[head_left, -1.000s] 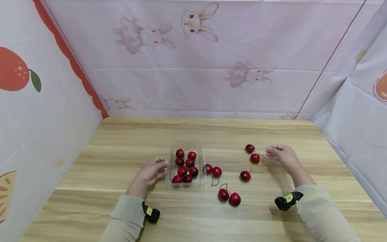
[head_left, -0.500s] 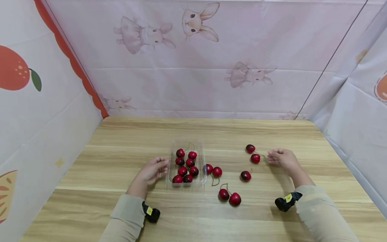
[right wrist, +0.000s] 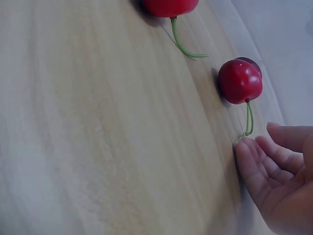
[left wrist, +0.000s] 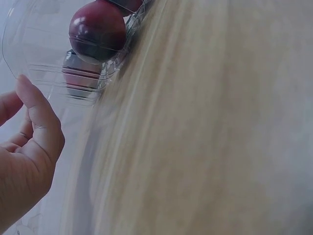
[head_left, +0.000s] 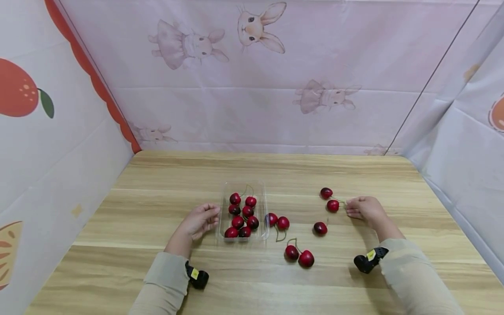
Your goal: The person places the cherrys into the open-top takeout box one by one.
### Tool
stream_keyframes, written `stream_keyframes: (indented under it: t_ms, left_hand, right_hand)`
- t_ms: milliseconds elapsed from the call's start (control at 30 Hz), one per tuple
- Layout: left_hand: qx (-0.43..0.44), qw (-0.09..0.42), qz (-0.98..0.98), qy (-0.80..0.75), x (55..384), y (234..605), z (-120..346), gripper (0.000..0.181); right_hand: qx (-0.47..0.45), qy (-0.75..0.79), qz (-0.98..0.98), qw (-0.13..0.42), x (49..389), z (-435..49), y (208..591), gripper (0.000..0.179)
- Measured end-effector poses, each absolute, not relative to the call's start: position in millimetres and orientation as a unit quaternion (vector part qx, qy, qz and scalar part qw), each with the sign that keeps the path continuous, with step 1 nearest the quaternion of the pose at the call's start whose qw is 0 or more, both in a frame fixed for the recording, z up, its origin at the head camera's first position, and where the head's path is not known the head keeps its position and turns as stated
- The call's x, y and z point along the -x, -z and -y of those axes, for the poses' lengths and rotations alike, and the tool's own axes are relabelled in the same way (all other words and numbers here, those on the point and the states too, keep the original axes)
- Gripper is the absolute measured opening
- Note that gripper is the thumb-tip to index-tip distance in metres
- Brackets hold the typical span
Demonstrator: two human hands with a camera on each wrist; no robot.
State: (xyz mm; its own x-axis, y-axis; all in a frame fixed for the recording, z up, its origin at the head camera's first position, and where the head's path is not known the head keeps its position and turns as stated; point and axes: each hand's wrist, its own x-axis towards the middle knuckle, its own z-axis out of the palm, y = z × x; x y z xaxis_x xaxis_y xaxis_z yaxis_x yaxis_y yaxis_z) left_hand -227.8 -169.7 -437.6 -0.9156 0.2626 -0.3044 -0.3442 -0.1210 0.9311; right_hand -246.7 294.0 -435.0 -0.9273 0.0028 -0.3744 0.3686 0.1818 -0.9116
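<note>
A clear plastic box [head_left: 257,188] holding several dark red cherries [head_left: 252,222] stands left of the table's middle. At its left side my left hand [head_left: 200,222] holds the rim between thumb and fingers; the thumb tip [left wrist: 24,83] lies at the clear edge in the left wrist view. My right hand [head_left: 368,211] is beside a joined pair of cherries [head_left: 332,206] at the right. Its fingertips [right wrist: 243,147] are right at the end of their green stem [right wrist: 250,120], with the thumb apart from the fingers.
A single cherry [head_left: 320,228] lies nearer the front than the right pair. One joined pair of cherries [head_left: 283,223] lies against the box's right side, another pair of cherries [head_left: 306,259] towards the front. A rabbit-printed cloth [head_left: 252,118] hangs behind the wooden table [head_left: 165,175].
My right hand has shifted slightly about the stem end, dipping and then coming a little left towards it. The left hand, the box and the cherries have stayed put.
</note>
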Motion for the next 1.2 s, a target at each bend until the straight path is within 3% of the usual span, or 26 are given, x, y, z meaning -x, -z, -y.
stream_keyframes:
  t_ms: [200, 433, 767, 1200]
  left_hand:
    - [0.003, 0.201, -0.624, -0.755, 229, 443, 173, 0.026]
    - [0.066, 0.205, -0.634, -0.743, 229, 433, 167, 0.012]
    - [0.063, 0.209, -0.627, -0.748, 229, 433, 167, 0.005]
    - [0.064, 0.205, -0.629, -0.747, 226, 434, 167, 0.005]
  right_hand:
    - [-0.154, 0.656, -0.721, 0.161, 250, -292, 432, 0.031]
    - [-0.21, 0.662, -0.7, 0.167, 253, -286, 426, 0.023]
    - [-0.257, 0.674, -0.676, 0.152, 259, -281, 428, 0.003]
    - [-0.266, 0.707, -0.641, 0.131, 258, -280, 433, 0.007]
